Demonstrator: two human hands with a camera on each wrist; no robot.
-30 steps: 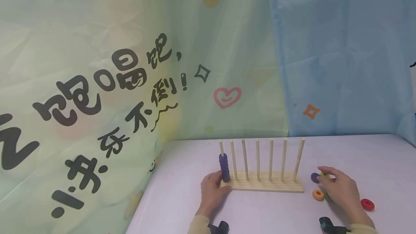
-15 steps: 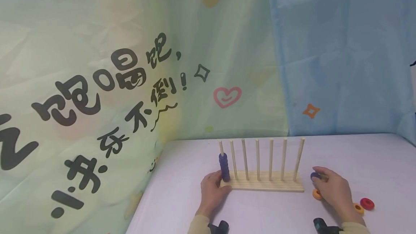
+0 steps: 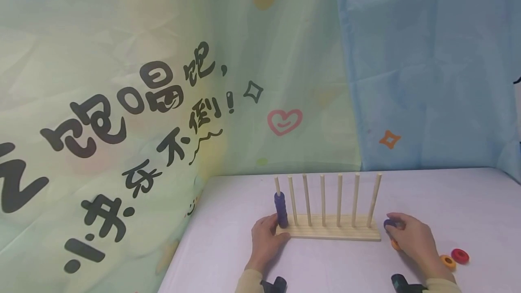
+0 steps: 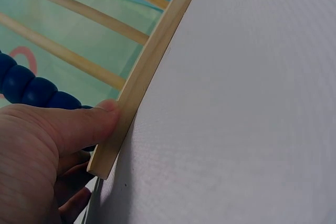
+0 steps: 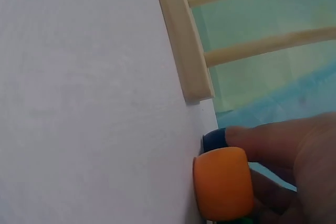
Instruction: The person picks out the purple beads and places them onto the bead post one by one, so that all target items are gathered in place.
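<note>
A wooden stand with a row of several upright pegs is on the table. Its leftmost peg carries a stack of dark blue beads; the other pegs are bare. My left hand grips the left end of the base, its thumb on the front edge in the left wrist view. Right of the stand, my right hand pinches a loose dark blue bead between thumb and fingers, low at the tabletop. An orange bead lies just in front of it, partly covered by that hand in the head view.
Nearer the right forearm lie a yellow-orange bead and a red bead. A sliver of green shows under the orange bead in the right wrist view. A printed cloth backdrop rises behind the white table.
My right hand has moved left, bringing the blue bead closer to the stand. The yellow-orange bead has come into sight from behind the forearm. My left hand and the stand stay put.
</note>
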